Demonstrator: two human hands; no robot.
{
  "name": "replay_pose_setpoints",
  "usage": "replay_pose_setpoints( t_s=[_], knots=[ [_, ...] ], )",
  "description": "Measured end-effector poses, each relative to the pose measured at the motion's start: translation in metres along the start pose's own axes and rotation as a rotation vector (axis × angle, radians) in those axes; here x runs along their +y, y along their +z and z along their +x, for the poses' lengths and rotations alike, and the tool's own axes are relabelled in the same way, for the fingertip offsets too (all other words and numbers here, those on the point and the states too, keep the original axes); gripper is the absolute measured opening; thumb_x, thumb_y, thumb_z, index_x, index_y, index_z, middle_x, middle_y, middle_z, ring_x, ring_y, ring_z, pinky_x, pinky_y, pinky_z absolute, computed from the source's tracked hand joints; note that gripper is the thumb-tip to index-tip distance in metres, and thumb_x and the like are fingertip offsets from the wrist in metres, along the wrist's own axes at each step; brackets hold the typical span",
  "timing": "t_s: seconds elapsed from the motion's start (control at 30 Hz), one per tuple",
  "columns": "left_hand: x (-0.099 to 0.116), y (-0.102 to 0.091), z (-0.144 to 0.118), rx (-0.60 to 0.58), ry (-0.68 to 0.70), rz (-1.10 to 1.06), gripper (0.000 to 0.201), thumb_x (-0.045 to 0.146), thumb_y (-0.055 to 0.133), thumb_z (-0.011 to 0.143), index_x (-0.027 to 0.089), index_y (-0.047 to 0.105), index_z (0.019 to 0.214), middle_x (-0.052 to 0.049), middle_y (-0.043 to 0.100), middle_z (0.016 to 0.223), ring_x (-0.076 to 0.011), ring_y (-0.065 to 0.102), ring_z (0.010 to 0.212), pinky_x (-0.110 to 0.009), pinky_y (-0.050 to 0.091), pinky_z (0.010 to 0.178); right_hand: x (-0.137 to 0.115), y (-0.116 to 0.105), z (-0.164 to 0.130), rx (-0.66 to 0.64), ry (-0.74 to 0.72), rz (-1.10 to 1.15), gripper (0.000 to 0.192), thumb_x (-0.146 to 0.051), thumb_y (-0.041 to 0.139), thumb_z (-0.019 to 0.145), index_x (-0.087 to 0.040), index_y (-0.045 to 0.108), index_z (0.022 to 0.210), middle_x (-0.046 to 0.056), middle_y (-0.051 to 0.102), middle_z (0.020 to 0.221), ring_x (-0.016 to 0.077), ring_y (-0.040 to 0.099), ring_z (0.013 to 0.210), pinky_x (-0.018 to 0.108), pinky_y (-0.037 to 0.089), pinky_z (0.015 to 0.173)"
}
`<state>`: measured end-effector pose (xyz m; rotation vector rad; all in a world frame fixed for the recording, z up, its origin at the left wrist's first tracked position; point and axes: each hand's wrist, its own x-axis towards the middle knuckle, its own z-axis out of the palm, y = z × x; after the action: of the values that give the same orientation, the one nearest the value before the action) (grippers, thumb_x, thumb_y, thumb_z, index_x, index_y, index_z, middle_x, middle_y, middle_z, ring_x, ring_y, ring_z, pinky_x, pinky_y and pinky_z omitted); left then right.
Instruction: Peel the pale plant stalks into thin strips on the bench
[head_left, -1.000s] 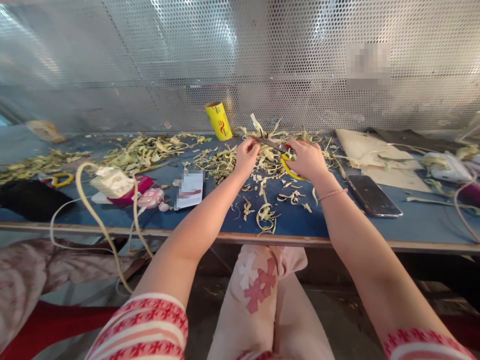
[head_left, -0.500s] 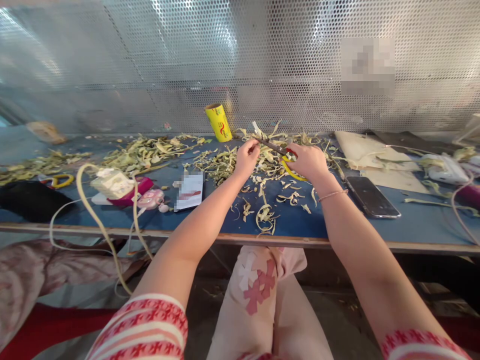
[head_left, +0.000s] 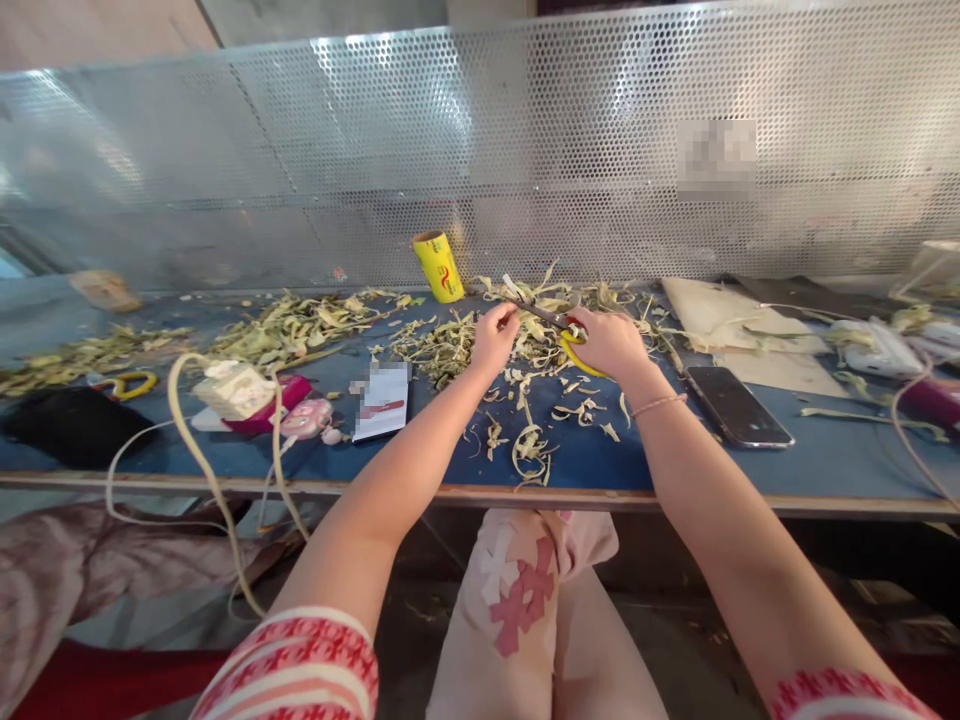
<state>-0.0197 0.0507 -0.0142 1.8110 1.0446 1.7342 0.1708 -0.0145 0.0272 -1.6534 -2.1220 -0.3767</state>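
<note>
The right hand (head_left: 609, 340) is closed around the yellow handles of a pair of scissors with dark metal blades (head_left: 559, 325); the fingers go through the loops, and the blades point to the left, toward the other hand. The left hand (head_left: 495, 337) is just beside the blade tips, with its fingers pinched on a thin pale yellow-green strip (head_left: 511, 292) that stands up a little above the fingers. The strip lies between the two hands, at the tips of the blades; if the blades touch it, I cannot tell. Both hands hover above the blue flat surface (head_left: 660, 455), over a heap of pale yellow-green cut scraps (head_left: 536, 350). More curled scraps (head_left: 529, 445) lie nearer to the front edge.

Behind the hands, a yellow cardboard tube (head_left: 439, 266) stands tilted against the perforated metal wall (head_left: 525, 150). To the right of the right wrist, a black phone (head_left: 737, 406) lies flat. To the left, there is a white card (head_left: 382, 399), a pink small object (head_left: 304, 417) and a cream cable (head_left: 202, 450) that hangs over the edge.
</note>
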Motion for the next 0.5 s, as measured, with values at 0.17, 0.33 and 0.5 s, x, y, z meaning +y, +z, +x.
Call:
replay_pose_setpoints(
  t_s=[0.17,0.33,0.5],
  knots=[
    [0.006,0.000,-0.003,0.019,-0.010,0.028,0.011,0.017,0.055,0.081,0.016,0.066,0.083,0.001,0.055,0.062,-0.0096,0.048,0.054,-0.023,0.040,0.056,-0.003,-0.002,-0.002,-0.030,0.007,-0.003,0.034,-0.040,0.050,0.083,-0.025,0.060,0.111,0.006,0.073,0.093,0.0243,0.067,0.085,0.036,0.041,0.078],
    [0.013,-0.001,-0.004,0.008,0.049,0.083,0.012,0.011,0.054,0.078,0.015,0.062,0.070,0.001,0.051,0.059,-0.0095,0.045,0.053,-0.023,0.035,0.054,-0.002,-0.001,-0.002,-0.028,-0.022,-0.033,0.037,-0.036,0.051,0.081,-0.025,0.058,0.116,0.007,0.073,0.099,0.0240,0.067,0.089,0.036,0.041,0.080],
    [0.020,-0.001,-0.003,0.023,0.023,0.128,0.012,0.006,0.056,0.076,0.014,0.062,0.070,-0.001,0.057,0.064,-0.0105,0.050,0.059,-0.025,0.042,0.061,-0.003,-0.005,-0.002,-0.024,-0.012,-0.027,0.037,-0.041,0.051,0.081,-0.025,0.059,0.112,0.008,0.073,0.096,0.0248,0.067,0.087,0.034,0.042,0.075]
  ],
)
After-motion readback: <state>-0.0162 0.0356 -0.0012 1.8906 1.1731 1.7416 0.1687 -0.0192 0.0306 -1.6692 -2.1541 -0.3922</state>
